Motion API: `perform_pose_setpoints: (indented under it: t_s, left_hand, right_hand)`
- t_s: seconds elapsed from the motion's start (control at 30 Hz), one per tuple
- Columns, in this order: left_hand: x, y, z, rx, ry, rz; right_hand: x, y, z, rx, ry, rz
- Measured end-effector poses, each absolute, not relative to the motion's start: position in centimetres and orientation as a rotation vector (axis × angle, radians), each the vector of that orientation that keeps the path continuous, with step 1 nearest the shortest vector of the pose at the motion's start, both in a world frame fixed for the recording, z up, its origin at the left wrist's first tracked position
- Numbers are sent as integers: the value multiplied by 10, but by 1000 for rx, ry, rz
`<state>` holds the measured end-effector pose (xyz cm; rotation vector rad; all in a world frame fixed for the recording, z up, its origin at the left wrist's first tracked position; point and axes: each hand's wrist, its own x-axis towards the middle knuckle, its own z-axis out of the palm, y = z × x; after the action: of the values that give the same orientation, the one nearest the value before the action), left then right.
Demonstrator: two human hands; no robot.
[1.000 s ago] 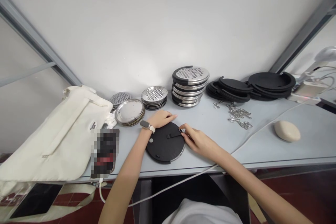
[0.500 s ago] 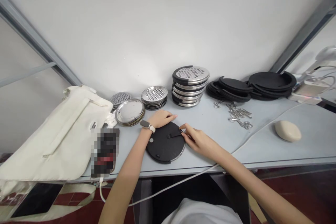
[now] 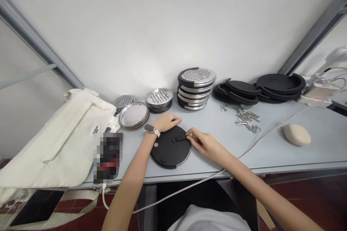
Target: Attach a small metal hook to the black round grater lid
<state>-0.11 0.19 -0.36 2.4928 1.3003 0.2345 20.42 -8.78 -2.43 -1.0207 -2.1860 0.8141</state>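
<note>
A round black disc (image 3: 171, 156) lies flat near the table's front edge, a metal rim showing at its lower right. A short black strap (image 3: 179, 139) crosses its upper face toward the right edge. My left hand (image 3: 168, 122), a watch at its wrist, rests along the disc's far left edge with fingers stretched out. At the right edge, my right hand (image 3: 200, 140) is closed in a pinch at the strap's end, on a small shiny metal clasp (image 3: 193, 136) partly hidden by the fingers. Beyond lie several loose metal clasps (image 3: 247, 114).
Along the wall stand a tall stack of grater discs (image 3: 199, 75), a shorter grater stack (image 3: 159, 97), plain metal plates (image 3: 134, 114) and black round covers (image 3: 279, 82). A cream bag (image 3: 67, 133) lies left, a beige rounded object (image 3: 297, 134) right. A white cable (image 3: 260, 140) crosses the table.
My right hand's fingers have shifted slightly at the strap's end, and shiny metal now shows between them. My left hand and the disc stay in place.
</note>
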Motion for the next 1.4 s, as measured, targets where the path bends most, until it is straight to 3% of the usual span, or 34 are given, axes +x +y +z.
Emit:
perform_pose_setpoints:
  t_s: [0.73,1.07,1.4]
  left_hand:
    - [0,3,-4,2512,1304,236]
    - [-1,2,-3,2496,1304,235]
    - [0,1,-2,2482,1312,229]
  right_hand:
    - [202,-87,-14,-1023,-2181,389]
    - [201,-86,-15,-959,-2110,568]
    - [202,-85,-18,-951,-2200,492]
